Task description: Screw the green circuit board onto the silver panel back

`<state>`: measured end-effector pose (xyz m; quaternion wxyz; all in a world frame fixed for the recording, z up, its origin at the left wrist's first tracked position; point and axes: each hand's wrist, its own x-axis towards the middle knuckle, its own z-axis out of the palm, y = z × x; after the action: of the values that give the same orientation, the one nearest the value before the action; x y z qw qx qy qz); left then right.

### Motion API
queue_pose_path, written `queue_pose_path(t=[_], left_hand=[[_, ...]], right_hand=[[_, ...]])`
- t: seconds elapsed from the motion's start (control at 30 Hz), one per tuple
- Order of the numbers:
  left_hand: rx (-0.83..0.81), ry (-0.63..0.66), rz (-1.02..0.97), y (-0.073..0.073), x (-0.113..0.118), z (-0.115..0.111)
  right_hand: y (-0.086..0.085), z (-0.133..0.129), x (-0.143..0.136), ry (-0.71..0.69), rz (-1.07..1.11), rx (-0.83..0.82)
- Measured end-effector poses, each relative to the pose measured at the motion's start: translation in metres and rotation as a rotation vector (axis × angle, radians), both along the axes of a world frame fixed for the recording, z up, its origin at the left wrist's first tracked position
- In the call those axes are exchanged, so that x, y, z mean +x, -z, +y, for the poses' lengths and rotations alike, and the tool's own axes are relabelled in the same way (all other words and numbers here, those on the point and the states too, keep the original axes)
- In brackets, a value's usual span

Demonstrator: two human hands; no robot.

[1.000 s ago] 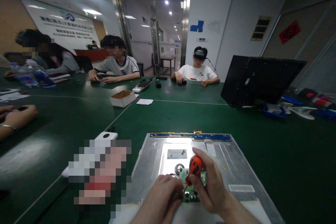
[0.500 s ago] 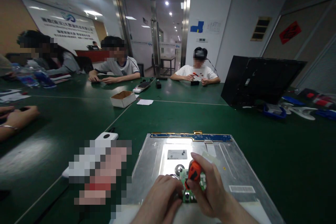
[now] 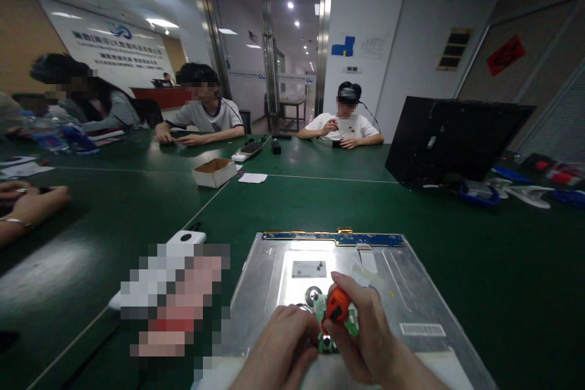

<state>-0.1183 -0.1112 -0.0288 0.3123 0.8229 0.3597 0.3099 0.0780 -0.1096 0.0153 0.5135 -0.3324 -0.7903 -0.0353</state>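
A silver metal panel with a blue circuit strip along its far edge lies on the green table. On it sits a small green circuit board. My right hand grips an orange and black screwdriver over this board; the tool's tip is hidden. At the board's left edge rests my left hand, fingers curled together, and what they hold, if anything, is hidden. Round metal discs show just beyond my left fingers.
A black monitor stands at the right beside a blue tray. An open box sits mid-table. A white power strip is left of the panel. Several people sit around; another person's hands are at far left.
The orange handle has tilted and turned slightly in my right hand. My left hand has hardly moved. Across the table, a person's hand with a red tool has shifted left and up.
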Motion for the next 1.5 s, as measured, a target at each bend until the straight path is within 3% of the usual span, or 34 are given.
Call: queue_pose_path(t=[0.17,0.6,0.83,1.27,1.5], left_hand=[[-0.001,0.000,0.004,0.004,-0.001,0.001],[0.009,-0.001,0.002,-0.004,-0.001,0.000],[0.069,0.011,-0.018,-0.004,-0.002,0.001],[0.028,0.012,-0.039,-0.002,-0.003,0.000],[0.008,0.017,-0.055,-0.001,-0.002,0.000]], right_hand=[[0.002,0.000,0.000,-0.011,-0.001,-0.008],[0.003,-0.001,-0.003,0.015,-0.008,0.018],[0.000,0.003,-0.007,0.037,0.039,0.129],[0.021,0.000,0.007,0.018,-0.033,0.092],[0.012,0.003,-0.001,0.065,-0.012,0.168]])
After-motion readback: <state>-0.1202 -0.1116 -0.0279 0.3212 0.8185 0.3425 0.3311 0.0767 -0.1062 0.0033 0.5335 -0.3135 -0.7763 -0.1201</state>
